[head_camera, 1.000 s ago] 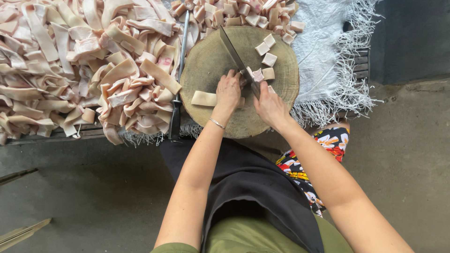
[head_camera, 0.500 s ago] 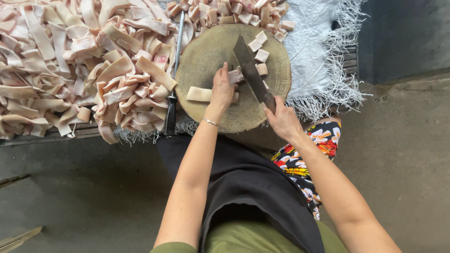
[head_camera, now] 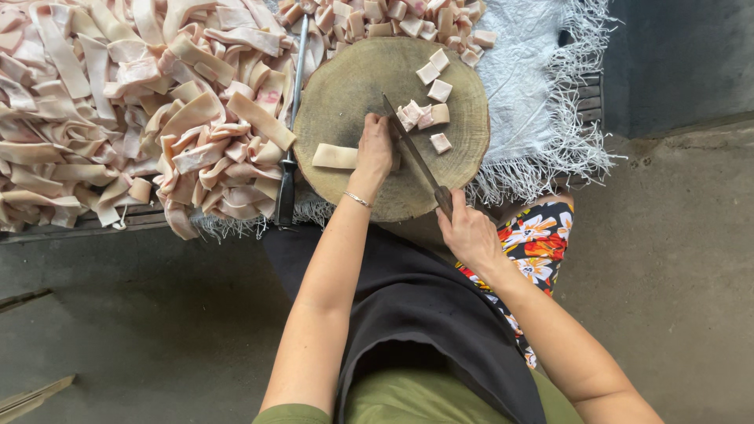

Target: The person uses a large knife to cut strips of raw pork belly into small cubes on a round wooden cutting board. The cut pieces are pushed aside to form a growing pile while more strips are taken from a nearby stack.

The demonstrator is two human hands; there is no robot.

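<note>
A round wooden chopping block (head_camera: 345,86) lies in front of me. My left hand (head_camera: 375,151) presses down on a pale strip of pork skin (head_camera: 334,156) lying across the block. My right hand (head_camera: 469,229) grips the handle of a cleaver (head_camera: 408,145), whose blade stands edge-down on the strip just right of my left fingers. Several cut square pieces (head_camera: 428,114) lie on the block to the right of the blade.
A big heap of uncut skin strips (head_camera: 118,102) covers the left side. A sharpening steel (head_camera: 292,118) lies along the block's left edge. More cut pieces (head_camera: 393,20) pile up at the back on a white fringed cloth (head_camera: 534,86). Grey concrete floor lies below.
The cleaver, raised and tilted half a second ago, has come down onto the strip beside my left fingers. My right hand has moved back toward me. My left hand has stayed on the strip.
</note>
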